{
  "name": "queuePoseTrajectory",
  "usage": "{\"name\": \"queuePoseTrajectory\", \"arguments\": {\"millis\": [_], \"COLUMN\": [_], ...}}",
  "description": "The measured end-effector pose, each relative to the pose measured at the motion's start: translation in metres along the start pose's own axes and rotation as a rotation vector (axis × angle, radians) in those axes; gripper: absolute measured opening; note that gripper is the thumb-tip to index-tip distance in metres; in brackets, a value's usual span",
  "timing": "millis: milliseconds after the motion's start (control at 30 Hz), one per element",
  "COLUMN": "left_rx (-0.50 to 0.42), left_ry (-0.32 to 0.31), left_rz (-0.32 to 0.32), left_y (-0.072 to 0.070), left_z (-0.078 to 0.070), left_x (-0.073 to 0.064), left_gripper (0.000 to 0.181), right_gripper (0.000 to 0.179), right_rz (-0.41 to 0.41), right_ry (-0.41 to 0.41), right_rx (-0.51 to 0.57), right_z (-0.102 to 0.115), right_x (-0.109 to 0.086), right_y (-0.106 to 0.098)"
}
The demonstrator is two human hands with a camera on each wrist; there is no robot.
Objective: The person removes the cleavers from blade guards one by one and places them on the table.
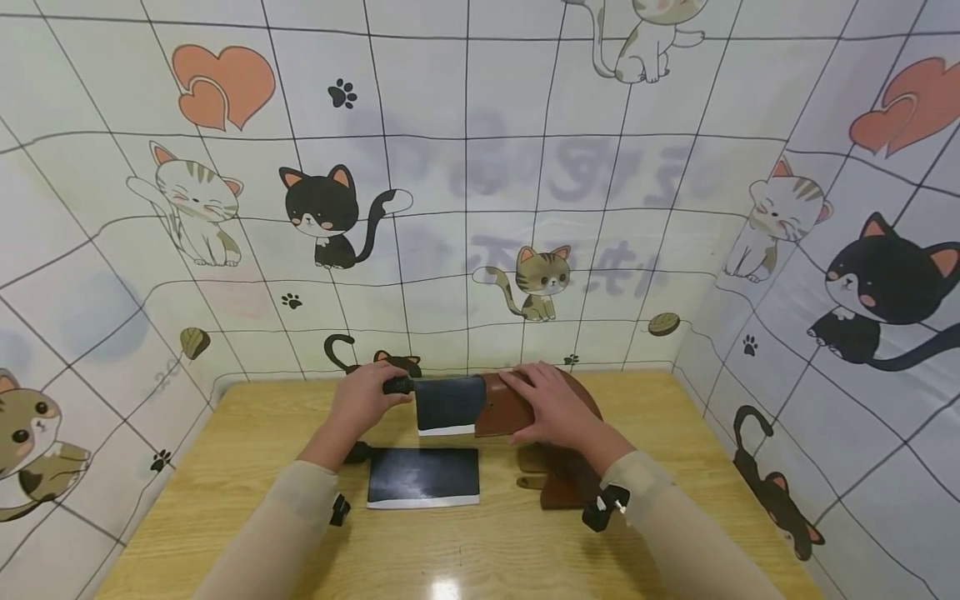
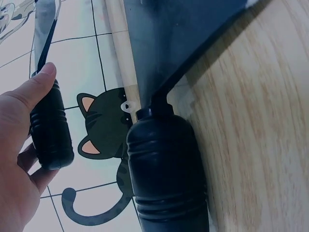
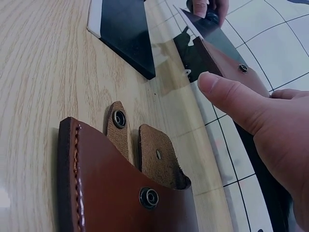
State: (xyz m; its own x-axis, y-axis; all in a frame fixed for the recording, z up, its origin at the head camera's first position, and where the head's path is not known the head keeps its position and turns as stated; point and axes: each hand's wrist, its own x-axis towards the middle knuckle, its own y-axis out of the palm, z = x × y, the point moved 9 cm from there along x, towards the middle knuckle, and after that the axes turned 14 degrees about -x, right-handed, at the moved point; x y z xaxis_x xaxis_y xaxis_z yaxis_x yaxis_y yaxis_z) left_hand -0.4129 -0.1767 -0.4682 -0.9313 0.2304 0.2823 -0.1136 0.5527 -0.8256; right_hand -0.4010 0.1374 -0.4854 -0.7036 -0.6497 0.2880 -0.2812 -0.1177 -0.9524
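Observation:
My left hand point(image 1: 363, 402) grips the black ridged handle point(image 2: 50, 130) of a cleaver point(image 1: 450, 404), raised above the table's back part. A brown leather sheath point(image 1: 498, 408) covers the blade's right-hand part, while the dark face and pale edge nearer the handle show. My right hand point(image 1: 558, 410) holds that sheath, thumb on its near face; its other fingers are mostly hidden. Below lies a second cleaver point(image 1: 423, 477), bare, with its black handle point(image 2: 164, 164) pointing left. To its right, a second brown sheath point(image 1: 566, 487) rests beneath my right forearm, partly covered.
The wooden table point(image 1: 405, 554) meets a white wall point(image 1: 465, 200) with cat prints and grid lines at the back and both sides. On the second sheath, a snap strap point(image 3: 119, 121) and a leather flap point(image 3: 157, 152) stick out.

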Motion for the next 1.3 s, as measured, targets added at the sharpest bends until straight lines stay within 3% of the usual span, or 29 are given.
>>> {"name": "queuePoseTrajectory", "arguments": {"millis": [300,600,833,967,1300], "left_rx": [0.003,0.006,0.021,0.017,0.035], "left_ry": [-0.01,0.028,0.053,0.043,0.101], "left_rz": [0.04,0.065,0.101,0.095,0.088], "left_y": [0.001,-0.01,-0.005,-0.005,-0.014], "left_z": [0.002,0.001,0.003,0.006,0.01], "left_x": [0.004,0.007,0.006,0.006,0.006], "left_gripper": [0.053,0.05,0.044,0.042,0.039], "right_gripper": [0.125,0.127,0.126,0.126,0.123], "right_rz": [-0.03,-0.075,-0.078,-0.074,-0.068], "right_ry": [-0.016,-0.034,-0.042,-0.018,0.003], "right_rx": [0.034,0.009,0.03,0.038,0.005], "right_z": [-0.004,-0.01,-0.012,-0.017,-0.025], "right_x": [-0.004,-0.009,-0.011,-0.015,-0.021], "right_y": [-0.002,-0.012,-0.013,-0.012,-0.015]}}
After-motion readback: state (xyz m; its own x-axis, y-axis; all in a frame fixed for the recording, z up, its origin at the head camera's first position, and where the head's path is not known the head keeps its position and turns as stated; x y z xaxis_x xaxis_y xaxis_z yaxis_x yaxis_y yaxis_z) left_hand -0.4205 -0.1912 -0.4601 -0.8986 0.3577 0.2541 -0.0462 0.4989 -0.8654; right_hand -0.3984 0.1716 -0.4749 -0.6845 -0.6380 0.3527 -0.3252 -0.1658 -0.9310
